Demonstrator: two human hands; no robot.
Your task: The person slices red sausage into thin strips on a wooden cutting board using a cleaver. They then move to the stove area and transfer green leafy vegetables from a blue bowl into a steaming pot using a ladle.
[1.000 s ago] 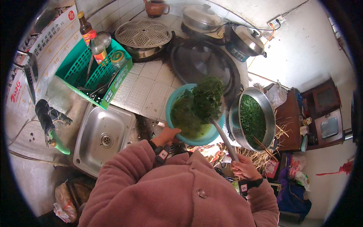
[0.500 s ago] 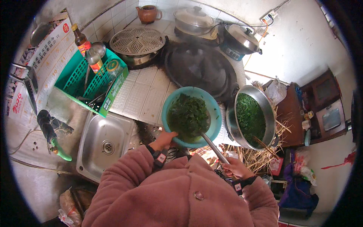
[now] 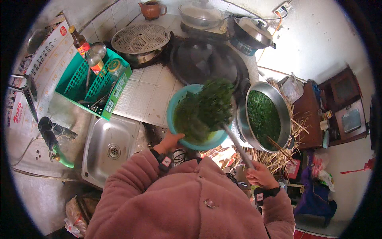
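Note:
My left hand grips the near-left rim of a light blue plastic basin, which holds greenish liquid with leafy greens in it. In my right hand is the long metal handle of a scoop. A heap of wet leafy greens, blurred by motion, is on the scoop over the basin's right side; they cover its head, so its exact kind does not show. Just right of the basin stands a wide metal pot with chopped greens inside and a pair of chopsticks leaning over its rim.
Behind the basin is a large dark wok lid. A green basket with bottles stands left, above a steel sink. Further back are a steamer-topped pot, lidded pans and a brown teapot. Straw lies right.
My right hand has moved right and slightly up, raising the scoop with a heap of greens out of the liquid toward the basin's right rim. The left hand keeps its hold.

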